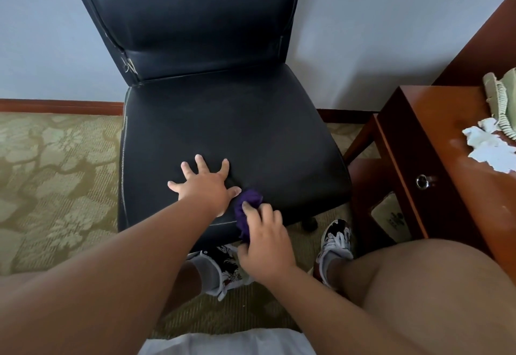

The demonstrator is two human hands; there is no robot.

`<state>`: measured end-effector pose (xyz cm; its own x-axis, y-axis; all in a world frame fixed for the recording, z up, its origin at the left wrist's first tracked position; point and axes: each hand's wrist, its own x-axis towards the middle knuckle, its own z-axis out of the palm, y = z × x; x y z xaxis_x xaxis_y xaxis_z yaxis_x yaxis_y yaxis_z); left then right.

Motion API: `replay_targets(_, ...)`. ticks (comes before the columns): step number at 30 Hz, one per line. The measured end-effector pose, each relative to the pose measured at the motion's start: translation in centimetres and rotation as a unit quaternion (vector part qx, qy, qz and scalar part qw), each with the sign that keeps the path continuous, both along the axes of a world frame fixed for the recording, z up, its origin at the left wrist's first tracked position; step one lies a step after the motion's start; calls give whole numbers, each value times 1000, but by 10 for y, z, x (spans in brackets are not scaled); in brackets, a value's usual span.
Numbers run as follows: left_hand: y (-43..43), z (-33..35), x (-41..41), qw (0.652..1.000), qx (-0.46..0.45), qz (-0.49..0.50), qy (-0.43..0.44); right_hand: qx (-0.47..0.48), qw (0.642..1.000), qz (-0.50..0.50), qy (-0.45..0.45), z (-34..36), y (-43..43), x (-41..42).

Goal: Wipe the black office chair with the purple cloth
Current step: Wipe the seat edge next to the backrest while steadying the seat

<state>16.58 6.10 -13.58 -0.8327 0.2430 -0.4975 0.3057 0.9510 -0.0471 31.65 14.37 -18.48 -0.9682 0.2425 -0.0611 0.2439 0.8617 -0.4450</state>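
A: Fig. 1, L side?
B: The left hand (205, 184) lay flat on the black office chair (237, 131), at the seat front, fingers spread, holding nothing.
A: R side?
B: The right hand (265, 243) gripped the bunched purple cloth (247, 212) at the seat's front edge, just beside the L thumb.
A: Surroundings?
B: Wooden table (435, 136) at right, w/ torn white paper (491, 148).

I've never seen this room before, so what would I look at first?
The big black chair fills the middle, standing against the pale wall. On the front of its seat the left hand lies spread flat, and right beside it the right hand grips a bunched purple cloth at the seat's front edge. At the right, crumpled white paper lies on a reddish wooden cabinet.
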Motion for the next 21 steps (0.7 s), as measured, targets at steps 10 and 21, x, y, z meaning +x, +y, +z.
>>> replay_targets(10,-10,2,-1,1000,10,-20,5,36,990,-121,59,14,57,-22)
replay_targets(21,4,-5,5,1000,2,-4,20,-37,952,-297,67,10,83,-30)
